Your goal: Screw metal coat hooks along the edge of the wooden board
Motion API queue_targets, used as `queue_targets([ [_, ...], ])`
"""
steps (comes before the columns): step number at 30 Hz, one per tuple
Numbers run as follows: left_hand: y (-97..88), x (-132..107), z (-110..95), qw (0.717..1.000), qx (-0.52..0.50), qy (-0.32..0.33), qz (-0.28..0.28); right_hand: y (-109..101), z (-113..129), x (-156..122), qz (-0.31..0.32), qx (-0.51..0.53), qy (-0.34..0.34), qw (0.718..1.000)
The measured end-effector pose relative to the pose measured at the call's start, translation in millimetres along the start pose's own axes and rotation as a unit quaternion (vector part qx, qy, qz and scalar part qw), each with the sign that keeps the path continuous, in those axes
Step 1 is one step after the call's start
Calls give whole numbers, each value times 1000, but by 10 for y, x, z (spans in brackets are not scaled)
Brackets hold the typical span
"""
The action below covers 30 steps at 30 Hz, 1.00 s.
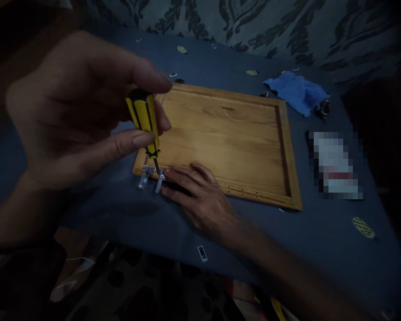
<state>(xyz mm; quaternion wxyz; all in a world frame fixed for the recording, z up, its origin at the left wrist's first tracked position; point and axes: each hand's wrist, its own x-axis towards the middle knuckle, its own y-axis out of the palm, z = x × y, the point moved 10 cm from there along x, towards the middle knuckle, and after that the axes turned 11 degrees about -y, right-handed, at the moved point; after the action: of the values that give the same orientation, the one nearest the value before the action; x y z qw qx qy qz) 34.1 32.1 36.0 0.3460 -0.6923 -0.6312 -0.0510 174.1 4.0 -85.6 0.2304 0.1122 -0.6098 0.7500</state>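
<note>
My left hand [76, 111] is raised close to the camera, its fingers pinched round the yellow-and-black handle of a screwdriver [145, 120]. The screwdriver stands nearly upright, its tip on a screw in a small metal bracket [149, 176] at the near left corner of a wooden framed panel [234, 138]. My right hand [195, 196] lies flat on the blue cloth at the panel's near edge, fingers stretched out, fingertips touching the bracket.
The panel lies on a dark blue cloth [287, 240] with small yellow prints. A crumpled blue rag [296, 91] sits beyond the panel's far right corner, a small dark object beside it. A blurred white item [336, 165] lies right of the panel. Patterned fabric hangs behind.
</note>
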Motion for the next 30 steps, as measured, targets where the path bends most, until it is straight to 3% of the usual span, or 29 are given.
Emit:
queue_targets([
  [2, -7, -8, 142, 995, 37, -94, -23, -11, 5, 11, -3, 0, 0, 1000],
  [3, -28, -19, 144, 993, 42, -103, -40, -15, 8, 17, -4, -2, 0, 1000],
  [7, 33, 0, 62, 998, 24, -55, -4, -7, 13, 32, 6, -8, 1, 1000],
  [16, 110, 58, 40, 997, 53, -16, 60, -1, 15, 52, 11, 0, 1, 1000],
  [19, 94, 70, 66, 997, 56, -22, 54, -1, 10, 48, 14, 1, 5, 1000],
  [24, 110, 84, 24, 997, 25, 45, 64, 7, 10, 43, 18, 1, 3, 1000],
  [30, 91, 131, 41, 996, 43, 43, 65, 0, 4, 56, 12, -1, 7, 1000],
])
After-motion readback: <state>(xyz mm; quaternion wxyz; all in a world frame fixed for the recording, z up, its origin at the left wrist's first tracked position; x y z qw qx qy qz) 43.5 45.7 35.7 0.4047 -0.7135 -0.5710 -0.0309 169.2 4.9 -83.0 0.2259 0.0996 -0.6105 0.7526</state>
